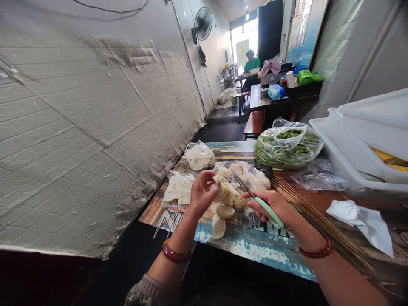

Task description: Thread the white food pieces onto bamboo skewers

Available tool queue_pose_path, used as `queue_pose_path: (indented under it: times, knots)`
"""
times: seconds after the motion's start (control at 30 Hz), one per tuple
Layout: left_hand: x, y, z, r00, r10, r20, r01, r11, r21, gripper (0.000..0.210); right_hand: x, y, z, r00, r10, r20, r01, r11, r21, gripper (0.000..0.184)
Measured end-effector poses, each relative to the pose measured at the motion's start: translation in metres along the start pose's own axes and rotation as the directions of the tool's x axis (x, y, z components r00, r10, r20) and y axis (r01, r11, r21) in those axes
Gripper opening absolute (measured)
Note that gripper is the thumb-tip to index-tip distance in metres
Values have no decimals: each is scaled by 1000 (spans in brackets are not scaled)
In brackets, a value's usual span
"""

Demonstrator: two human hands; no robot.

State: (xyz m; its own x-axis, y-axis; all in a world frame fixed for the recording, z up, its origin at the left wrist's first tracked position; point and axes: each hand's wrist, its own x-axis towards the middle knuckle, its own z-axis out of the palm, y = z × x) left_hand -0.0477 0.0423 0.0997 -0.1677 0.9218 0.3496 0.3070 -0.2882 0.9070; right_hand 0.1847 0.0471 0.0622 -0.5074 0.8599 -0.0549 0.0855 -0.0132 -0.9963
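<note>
My left hand (201,192) pinches a pale round flatbread piece (219,178) above a loose pile of cut flatbread pieces (225,208) on the table (255,250). My right hand (270,206) grips a knife with a mint-green handle (269,210); its blade (242,180) points up and left toward the held piece. Both wrists wear red bead bracelets. Open plastic bags of the same white bread (199,156) lie just behind the pile.
A bag of green bean pods (287,148) stands at the back. Several bamboo skewers (318,219) lie right of my hand, beside a white tissue (361,221) and white plastic tubs (360,144). A brick wall runs along the left. A person in green sits far off.
</note>
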Motion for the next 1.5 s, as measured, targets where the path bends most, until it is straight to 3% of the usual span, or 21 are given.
queue_pose_path:
  times: [0.07, 0.13, 0.2, 0.27, 0.4, 0.53, 0.67, 0.8, 0.83, 0.87, 0.9, 0.93, 0.97, 1.0, 1.03, 1.1, 1.17, 1.23, 1.33, 1.43, 1.5]
  knots:
    - [2, 2, -5, 983, -185, 2, 178, 946, -272, 38, 1, 1, -2, 999, -13, -35, 14, 999, 33, 50]
    - [3, 4, -9, 945, -317, 81, 319, 841, -438, 44, 1, 1, -5, 998, -20, -65, 23, 998, 56, 56]
    - [4, 5, -12, 912, -384, 142, 401, 766, -502, 44, 1, 2, -9, 995, -21, -99, 27, 998, 55, 62]
    - [5, 4, -12, 901, -407, 151, 424, 750, -509, 43, 1, 4, -12, 991, -25, -130, 31, 999, 43, 63]
    - [11, -9, -9, 910, -403, 100, 410, 835, -367, 46, 3, 8, -15, 984, -20, -176, 33, 997, 71, 63]
    - [25, -29, -8, 959, -282, 41, 284, 955, -81, 39, 6, 11, -16, 974, -11, -225, 20, 999, 36, 63]
    - [39, -41, -14, 979, -202, 6, 200, 976, 82, 26, 6, 8, -17, 970, -12, -244, 19, 999, 27, 64]
    - [22, -22, -25, 994, -104, -33, 108, 976, 188, 21, 4, 5, -19, 970, 2, -245, 10, 999, 47, 66]
    - [9, -12, -26, 997, -79, 1, 77, 973, 218, 21, 4, 5, -19, 968, 7, -249, 7, 998, 55, 66]
    - [-6, -2, -28, 991, -13, 133, -28, 953, 301, 22, 3, 5, -19, 967, 7, -253, 10, 998, 63, 66]
    - [-22, 8, -28, 945, 32, 325, -149, 927, 344, 26, 2, 6, -19, 967, 3, -253, 15, 997, 71, 65]
    - [-39, 16, -27, 849, 55, 526, -270, 901, 341, 32, 1, 7, -19, 968, -4, -252, 24, 997, 77, 63]
    - [-55, 22, -26, 719, 56, 693, -370, 874, 314, 40, 1, 8, -20, 968, -14, -250, 35, 996, 81, 61]
    - [-70, 24, -25, 590, 31, 807, -448, 844, 294, 49, 0, 8, -20, 968, -23, -248, 44, 996, 81, 58]
    - [-82, 22, -23, 508, -4, 861, -518, 797, 309, 55, 0, 9, -20, 968, -31, -248, 52, 995, 80, 57]
    - [-98, 11, -19, 451, -60, 890, -625, 690, 364, 51, 0, 9, -21, 966, -39, -257, 61, 995, 77, 56]
    - [-103, -4, -17, 432, -43, 901, -699, 616, 364, 42, -1, 7, -22, 962, -47, -271, 70, 995, 76, 58]
    - [-102, -15, -14, 436, 13, 900, -733, 585, 347, 35, -1, 5, -23, 957, -58, -283, 84, 993, 79, 58]
    - [-96, -16, -11, 491, 105, 865, -716, 614, 332, 28, 0, 6, -26, 951, -85, -296, 104, 993, 47, 56]
    - [-81, -5, -13, 630, 243, 738, -665, 659, 351, 29, 3, 10, -30, 908, -168, -383, 93, 974, -206, 55]
    - [-63, 1, -17, 745, 333, 578, -624, 654, 427, 32, 6, 13, -31, 847, -269, -458, 39, 892, -451, 54]
